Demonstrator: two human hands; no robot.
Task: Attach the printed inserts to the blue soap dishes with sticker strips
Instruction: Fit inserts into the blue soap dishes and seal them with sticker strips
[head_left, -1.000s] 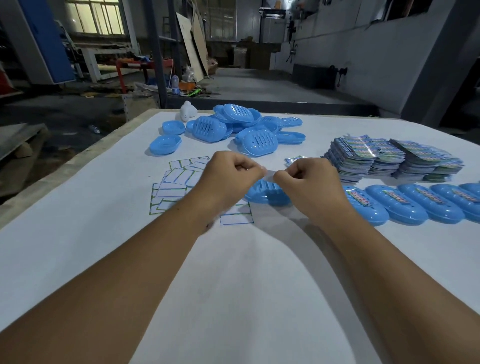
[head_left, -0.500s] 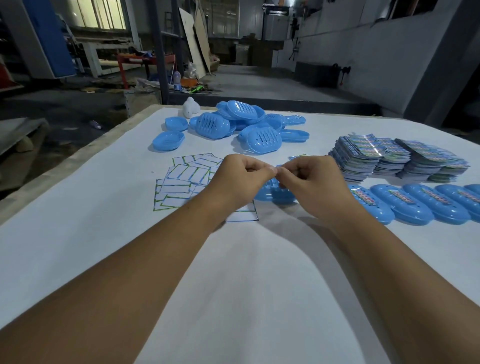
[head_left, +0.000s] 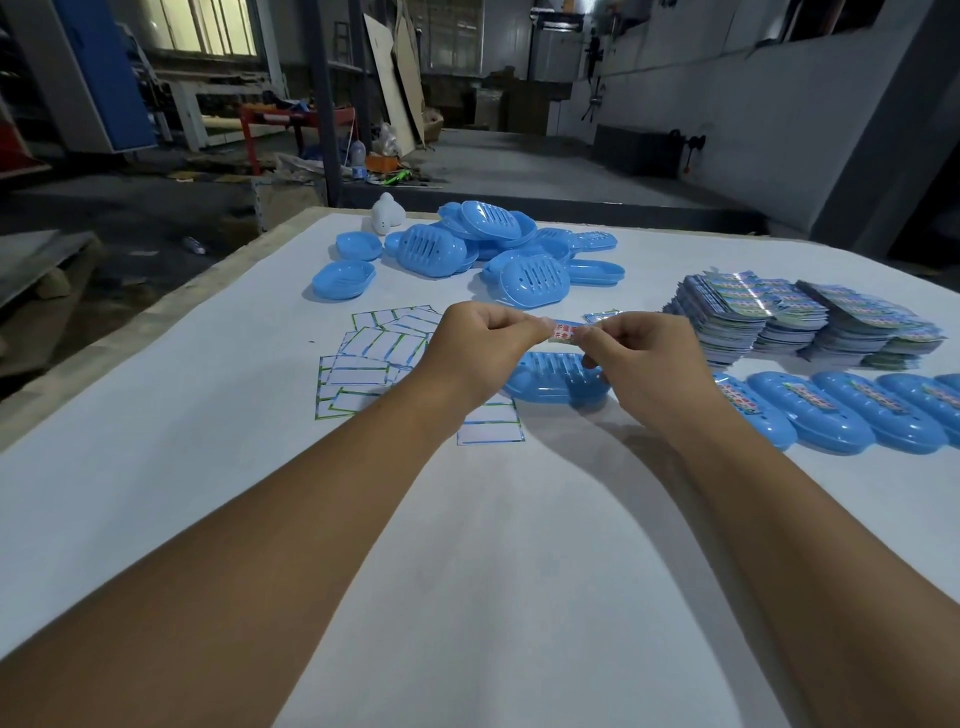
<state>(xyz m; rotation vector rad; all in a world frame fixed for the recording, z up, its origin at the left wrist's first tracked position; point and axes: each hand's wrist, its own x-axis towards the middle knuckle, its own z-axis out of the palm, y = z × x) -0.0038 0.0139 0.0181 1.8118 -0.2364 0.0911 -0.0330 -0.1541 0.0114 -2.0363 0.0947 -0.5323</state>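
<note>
centrally, our left hand (head_left: 483, 348) and right hand (head_left: 644, 358) pinch a sticker strip (head_left: 565, 331) between curled fingers, just above a blue soap dish (head_left: 550, 384) on the worktop (head_left: 467, 571); its red print is unreadable.

Left hand (head_left: 485, 348) and right hand (head_left: 641, 353): fists apart a second ago, then fingertips met; now drawn slightly apart, a printed sticker strip (head_left: 565, 331) newly exposed between them, above the blue soap dish (head_left: 550, 384).
</note>
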